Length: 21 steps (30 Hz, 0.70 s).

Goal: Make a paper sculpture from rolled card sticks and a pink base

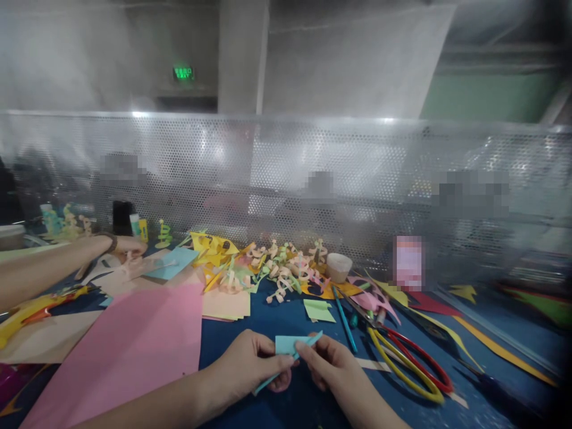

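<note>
Both hands meet low in the middle of the view over the blue counter (286, 322). The left hand (250, 366) and the right hand (328, 360) each pinch a small light-blue paper piece (288, 345) between thumb and fingertips, holding it just above the counter; one narrow end of it trails down under the left thumb. It looks folded or creased along its top edge, but nothing about it resembles a finished shape yet, so I judge this piece to be at an early stage of folding or curling.

A good deal of finished work seems to sit further back: a heap of curled paper figures (286, 268) in yellow, pink and green lies near the perforated metal screen (286, 179) (how many there are is hard to tell). Plenty of stock is left too: a large pink sheet (134, 345) to the left, a green scrap (318, 310) just ahead of the hands, and a blue pencil (344, 319) beside it. Scissors with red and yellow handles (411, 363) lie to the right, untouched. Another person's arm (67, 262) reaches in from the far left.
</note>
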{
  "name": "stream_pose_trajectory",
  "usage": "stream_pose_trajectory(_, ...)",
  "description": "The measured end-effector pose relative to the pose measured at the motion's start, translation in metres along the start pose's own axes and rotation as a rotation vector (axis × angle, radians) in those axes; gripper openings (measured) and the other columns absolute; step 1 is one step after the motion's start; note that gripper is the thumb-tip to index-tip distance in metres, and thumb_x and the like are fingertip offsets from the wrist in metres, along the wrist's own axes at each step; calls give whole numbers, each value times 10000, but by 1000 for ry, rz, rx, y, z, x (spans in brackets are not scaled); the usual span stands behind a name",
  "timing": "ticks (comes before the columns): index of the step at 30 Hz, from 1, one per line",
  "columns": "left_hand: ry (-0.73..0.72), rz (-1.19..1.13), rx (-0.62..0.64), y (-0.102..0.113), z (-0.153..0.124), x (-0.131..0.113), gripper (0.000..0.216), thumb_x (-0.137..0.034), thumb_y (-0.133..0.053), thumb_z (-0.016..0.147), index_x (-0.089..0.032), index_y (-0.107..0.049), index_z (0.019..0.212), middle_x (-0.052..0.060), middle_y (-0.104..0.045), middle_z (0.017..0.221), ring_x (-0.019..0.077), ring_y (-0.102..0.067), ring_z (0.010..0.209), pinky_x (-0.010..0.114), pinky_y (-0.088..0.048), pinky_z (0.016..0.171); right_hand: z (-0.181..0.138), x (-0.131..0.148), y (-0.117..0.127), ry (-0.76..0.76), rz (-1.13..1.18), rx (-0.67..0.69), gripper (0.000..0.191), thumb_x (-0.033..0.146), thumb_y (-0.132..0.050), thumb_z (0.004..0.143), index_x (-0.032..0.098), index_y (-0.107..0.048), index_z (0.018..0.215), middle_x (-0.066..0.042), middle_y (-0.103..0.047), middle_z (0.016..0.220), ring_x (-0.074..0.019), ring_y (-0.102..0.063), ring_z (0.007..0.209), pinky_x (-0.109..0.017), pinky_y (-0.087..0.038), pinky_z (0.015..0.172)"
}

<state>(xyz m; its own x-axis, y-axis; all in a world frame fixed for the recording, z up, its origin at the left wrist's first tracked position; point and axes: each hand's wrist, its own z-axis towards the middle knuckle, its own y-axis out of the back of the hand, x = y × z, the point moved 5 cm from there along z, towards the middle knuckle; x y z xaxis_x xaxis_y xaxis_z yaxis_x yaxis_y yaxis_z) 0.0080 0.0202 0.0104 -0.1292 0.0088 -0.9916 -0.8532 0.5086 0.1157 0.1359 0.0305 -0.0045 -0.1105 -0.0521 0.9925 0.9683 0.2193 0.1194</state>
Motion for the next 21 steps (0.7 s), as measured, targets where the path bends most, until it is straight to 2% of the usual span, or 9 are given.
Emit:
stream_pose_trajectory(7,-7,139,-53,0,-3,-3,449,-523,-565,643,-105,-583,479,-14,-498,468,72,-391,422,188,-275,425,-1,-2,2,-7,-98,-41,470,632,-566,608,192,-412,549,106,-261,421,-53,-195,396,-216,-144,391)
stream_pose_trajectory(12,-44,267,-92,2,-6,-7,412,-462,-561,679,-95,-625,503,-30,-466,439,68,-375,420,183,-263,425,-2,0,3,11,-142,-86,504,666,-568,560,194,-400,508,94,-266,447,-62,-201,430,-221,-152,407)
stream_pose_trajectory(15,-10,204,-88,2,-7,-8,434,-483,-547,679,-92,-626,506,-26,-478,445,63,-363,405,184,-256,411,-1,1,1,-6,-96,-54,495,663,-552,585,193,-407,530,94,-288,436,-61,-228,411,-216,-180,406)
stream_pose_trajectory(19,89,104,-92,1,-8,-8,475,-544,-542,644,-91,-634,533,-18,-500,450,59,-350,368,186,-243,377,-1,4,-4,22,-22,46,470,635,-538,636,170,-470,607,70,-391,477,-65,-317,418,-206,-244,425)
stream_pose_trajectory(21,102,91,-110,1,-9,-8,472,-547,-557,626,-92,-624,520,-12,-513,454,58,-352,361,185,-247,372,-1,3,-4,29,-26,65,482,644,-531,635,165,-476,609,73,-387,464,-62,-313,407,-204,-240,421)
